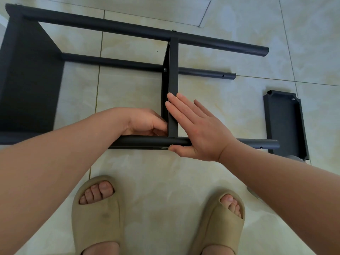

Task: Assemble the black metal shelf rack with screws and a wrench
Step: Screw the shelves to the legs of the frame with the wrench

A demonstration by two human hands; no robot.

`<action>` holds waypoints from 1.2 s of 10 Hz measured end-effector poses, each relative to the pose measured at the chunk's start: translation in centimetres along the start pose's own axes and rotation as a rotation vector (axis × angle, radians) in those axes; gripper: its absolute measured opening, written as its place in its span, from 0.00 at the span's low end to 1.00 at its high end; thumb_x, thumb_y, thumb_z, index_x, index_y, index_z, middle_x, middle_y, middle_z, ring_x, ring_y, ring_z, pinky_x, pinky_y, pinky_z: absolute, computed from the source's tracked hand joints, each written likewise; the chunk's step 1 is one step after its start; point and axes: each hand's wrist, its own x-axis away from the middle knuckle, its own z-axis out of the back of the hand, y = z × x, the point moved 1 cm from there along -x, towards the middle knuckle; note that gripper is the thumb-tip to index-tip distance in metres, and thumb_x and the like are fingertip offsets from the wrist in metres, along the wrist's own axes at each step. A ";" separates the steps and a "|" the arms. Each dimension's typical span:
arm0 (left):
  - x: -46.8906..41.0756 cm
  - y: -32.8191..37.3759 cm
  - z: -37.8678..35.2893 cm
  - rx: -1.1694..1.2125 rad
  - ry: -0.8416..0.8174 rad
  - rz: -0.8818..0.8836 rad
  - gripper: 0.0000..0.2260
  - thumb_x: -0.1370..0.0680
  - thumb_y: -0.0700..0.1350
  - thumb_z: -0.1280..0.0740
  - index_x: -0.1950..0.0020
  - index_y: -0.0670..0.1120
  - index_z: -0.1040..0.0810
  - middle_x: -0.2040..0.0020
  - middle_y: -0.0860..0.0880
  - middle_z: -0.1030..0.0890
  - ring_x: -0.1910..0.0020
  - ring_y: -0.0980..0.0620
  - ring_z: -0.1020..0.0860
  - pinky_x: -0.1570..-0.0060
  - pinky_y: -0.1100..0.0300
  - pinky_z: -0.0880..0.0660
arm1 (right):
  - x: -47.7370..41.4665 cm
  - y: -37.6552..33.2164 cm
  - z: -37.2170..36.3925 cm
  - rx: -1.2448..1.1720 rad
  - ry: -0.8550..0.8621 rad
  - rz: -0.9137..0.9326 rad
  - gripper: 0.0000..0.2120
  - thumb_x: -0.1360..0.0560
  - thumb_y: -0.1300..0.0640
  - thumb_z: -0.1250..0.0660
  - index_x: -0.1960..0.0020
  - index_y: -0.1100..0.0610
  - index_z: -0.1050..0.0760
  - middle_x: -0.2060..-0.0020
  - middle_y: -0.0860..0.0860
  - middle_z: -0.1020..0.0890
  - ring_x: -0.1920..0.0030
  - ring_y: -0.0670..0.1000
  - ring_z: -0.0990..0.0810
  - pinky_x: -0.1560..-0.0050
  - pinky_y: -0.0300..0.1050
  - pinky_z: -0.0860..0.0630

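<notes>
Count: three poles in view, two shelves mounted, one shelf loose, two hands, two slippers. The black rack (128,29) lies on its side on the tile floor (230,111), straight ahead of your feet. The far pole (220,44), the middle pole (119,62) and the near pole (147,141) run left to right. End shelf (31,80) sits at the left ends of the poles, a broad dark panel. Middle shelf (173,70) crosses between the far and near poles, seen edge-on, with a screw head (165,69) where it meets the middle pole. All matte black metal; the right pole ends are free, and small holes show near two of them.

Your left hand (143,122) has its fingers curled against the middle shelf's left face, just above the near pole – can't tell whether they hold anything. Your right hand (198,129) lies flat – fingers straight along the shelf's right face, thumb under the near pole, gripping nothing.

Loose shelf (281,122) lies on the floor at right, by the near pole's end. Beige slippers: left (95,218), right (226,223).
</notes>
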 end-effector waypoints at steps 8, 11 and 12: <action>0.1 0.2 -0.1 0.084 -0.063 0.056 0.09 0.27 0.37 0.35 0.53 0.38 0.16 0.54 0.40 0.18 0.55 0.45 0.20 0.47 0.51 0.24 | 0.0 -0.1 0.1 0.003 -0.004 0.002 0.45 0.24 0.31 0.44 0.18 0.59 0.47 0.18 0.52 0.48 0.18 0.53 0.52 0.22 0.60 0.43; -0.1 0.0 -0.1 0.048 0.011 0.006 0.08 0.22 0.30 0.39 0.46 0.34 0.23 0.57 0.39 0.21 0.59 0.46 0.21 0.57 0.58 0.21 | 0.0 -0.1 0.2 -0.007 -0.012 -0.003 0.45 0.24 0.31 0.43 0.18 0.59 0.47 0.18 0.52 0.48 0.18 0.53 0.52 0.22 0.60 0.43; 0.0 0.2 -0.1 0.116 -0.023 0.010 0.09 0.23 0.28 0.42 0.51 0.36 0.24 0.60 0.40 0.20 0.63 0.49 0.20 0.60 0.60 0.20 | 0.0 -0.1 0.2 -0.006 -0.011 -0.003 0.45 0.24 0.31 0.43 0.18 0.59 0.46 0.18 0.52 0.48 0.18 0.52 0.52 0.22 0.60 0.43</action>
